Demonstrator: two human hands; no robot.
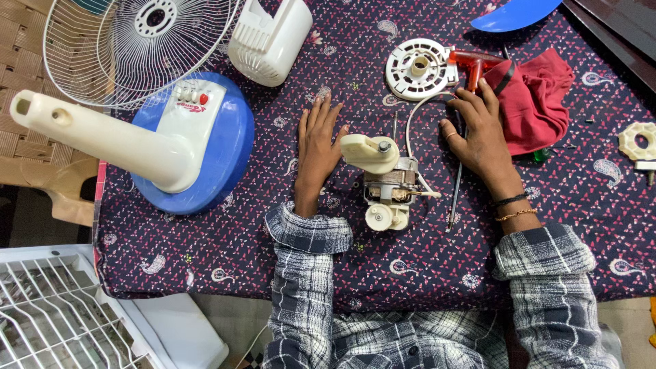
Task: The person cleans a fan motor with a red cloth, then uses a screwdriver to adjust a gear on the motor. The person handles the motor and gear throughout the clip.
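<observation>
A cream fan motor (384, 178) with bare windings lies on the patterned cloth between my hands. My left hand (319, 147) rests flat on the cloth just left of it, fingers apart, thumb near the motor's cream housing. My right hand (478, 133) lies palm down to the right, fingers spread, fingertips next to a red T-handled screwdriver (473, 65) and a red rag (536, 102). A long thin metal rod (454, 188) runs under that hand. A white cable (413, 119) loops between motor and hand.
A blue fan base with cream stand (184, 143) lies at left, a wire fan guard (123, 41) and white motor cover (270, 37) behind it. A round white plate (418, 68), blue blade (512, 14) and cream ring nut (639, 140) sit further back and right.
</observation>
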